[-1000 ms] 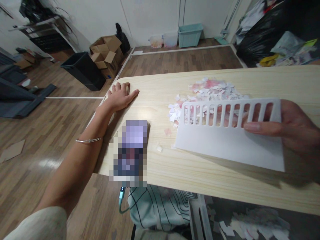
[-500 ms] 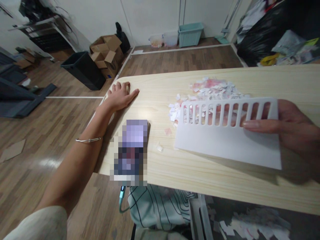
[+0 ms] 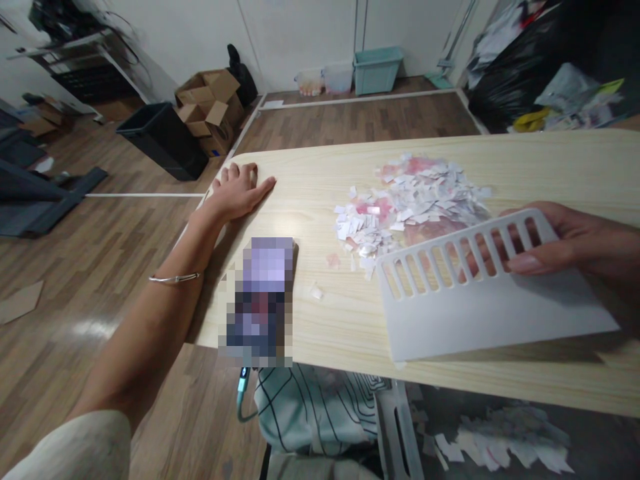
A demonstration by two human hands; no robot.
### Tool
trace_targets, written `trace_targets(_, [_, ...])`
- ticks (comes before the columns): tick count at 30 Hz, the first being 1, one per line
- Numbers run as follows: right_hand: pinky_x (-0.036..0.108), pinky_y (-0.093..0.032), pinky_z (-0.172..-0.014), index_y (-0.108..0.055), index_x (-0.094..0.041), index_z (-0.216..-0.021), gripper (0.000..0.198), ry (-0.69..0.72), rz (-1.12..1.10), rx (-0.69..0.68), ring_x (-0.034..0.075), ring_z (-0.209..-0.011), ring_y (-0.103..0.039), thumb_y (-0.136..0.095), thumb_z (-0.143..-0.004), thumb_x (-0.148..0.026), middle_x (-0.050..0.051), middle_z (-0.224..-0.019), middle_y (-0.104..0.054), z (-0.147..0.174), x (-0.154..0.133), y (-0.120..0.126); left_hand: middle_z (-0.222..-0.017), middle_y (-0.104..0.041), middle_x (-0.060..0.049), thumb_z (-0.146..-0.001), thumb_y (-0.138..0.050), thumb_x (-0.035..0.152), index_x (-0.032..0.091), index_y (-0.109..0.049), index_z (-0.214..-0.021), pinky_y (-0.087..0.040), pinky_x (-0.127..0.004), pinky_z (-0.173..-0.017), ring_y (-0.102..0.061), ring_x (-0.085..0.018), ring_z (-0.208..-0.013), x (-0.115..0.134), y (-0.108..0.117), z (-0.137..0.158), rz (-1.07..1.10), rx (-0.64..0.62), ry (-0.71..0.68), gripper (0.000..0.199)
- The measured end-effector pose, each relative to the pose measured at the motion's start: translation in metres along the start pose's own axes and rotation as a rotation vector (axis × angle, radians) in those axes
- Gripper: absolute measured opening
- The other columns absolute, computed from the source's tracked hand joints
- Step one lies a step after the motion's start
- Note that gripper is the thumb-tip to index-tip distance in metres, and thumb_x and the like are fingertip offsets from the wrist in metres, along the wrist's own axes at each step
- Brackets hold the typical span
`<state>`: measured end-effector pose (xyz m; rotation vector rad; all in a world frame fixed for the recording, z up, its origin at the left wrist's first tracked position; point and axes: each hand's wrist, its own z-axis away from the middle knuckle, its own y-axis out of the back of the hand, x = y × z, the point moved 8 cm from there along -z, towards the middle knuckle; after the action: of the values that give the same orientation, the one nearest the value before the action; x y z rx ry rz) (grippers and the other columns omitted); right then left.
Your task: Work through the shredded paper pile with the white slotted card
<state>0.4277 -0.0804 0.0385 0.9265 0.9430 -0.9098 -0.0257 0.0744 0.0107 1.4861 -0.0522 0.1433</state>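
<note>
My right hand (image 3: 560, 237) grips a flat white plastic panel (image 3: 480, 320) by its slotted upper edge, thumb in front and fingers showing behind through the slots. The panel is tilted, its lower left corner near the table's front edge. Behind it a heap of small white and pinkish paper scraps (image 3: 430, 190) is spread on the pale wooden table (image 3: 310, 193). My left hand (image 3: 241, 190) lies palm down at the table's left corner, fingers apart, holding nothing. A phone, blurred out by pixels (image 3: 260, 303), lies between my left forearm and the scraps.
Below the table's front edge, an open drawer (image 3: 400, 427) holds more paper scraps (image 3: 510, 433). A teal cable (image 3: 241, 397) hangs from the phone beside a patterned teal cloth (image 3: 320, 407). A black bin (image 3: 165, 140), cardboard boxes (image 3: 215, 110) and a teal tub (image 3: 377, 72) stand beyond.
My right hand has swung the white panel toward me and rightward, turning it so its left end dips. More of the scrap heap shows. My left hand stays put.
</note>
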Motion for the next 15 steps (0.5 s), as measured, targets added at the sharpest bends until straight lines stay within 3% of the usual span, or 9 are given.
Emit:
trace_targets(3, [0.045, -0.063, -0.051, -0.087, -0.031, -0.074, 0.05, -0.124, -0.033, -0.048, 0.032, -0.059, -0.083, -0.116, -0.077, -0.072, 0.009, -0.085, -0.093, 0.0041, 0.0142, 0.0016, -0.211, -0.037, -0.036, -0.126, -0.035, 0.075, 0.008, -0.042, -0.201, -0.028, -0.074, -0.161, -0.034, -0.054, -0.2, 0.0003, 0.0004, 0.0006, 0.002, -0.003, -0.005, 0.1])
trace_targets(8, [0.042, -0.055, -0.048, -0.087, -0.031, -0.074, 0.064, -0.066, 0.006, 0.022, 0.028, -0.059, -0.076, -0.114, -0.077, -0.088, 0.01, -0.08, -0.089, 0.0, 0.0103, 0.0086, -0.211, -0.039, -0.034, -0.127, -0.036, 0.076, 0.011, -0.044, -0.2, -0.028, -0.073, -0.161, -0.035, -0.053, -0.199, -0.002, -0.0005, -0.0011, 0.008, 0.009, -0.012, 0.098])
trace_targets(15, [0.036, -0.06, -0.055, -0.088, -0.027, -0.07, 0.084, -0.11, 0.087, -0.063, 0.022, -0.064, -0.074, -0.115, -0.057, -0.105, 0.006, -0.073, -0.078, -0.0029, 0.0072, 0.0085, -0.209, -0.042, -0.034, -0.127, -0.034, 0.077, 0.013, -0.044, -0.199, -0.029, -0.075, -0.16, -0.036, -0.053, -0.199, -0.0038, -0.0026, -0.0042, -0.011, 0.009, -0.013, 0.097])
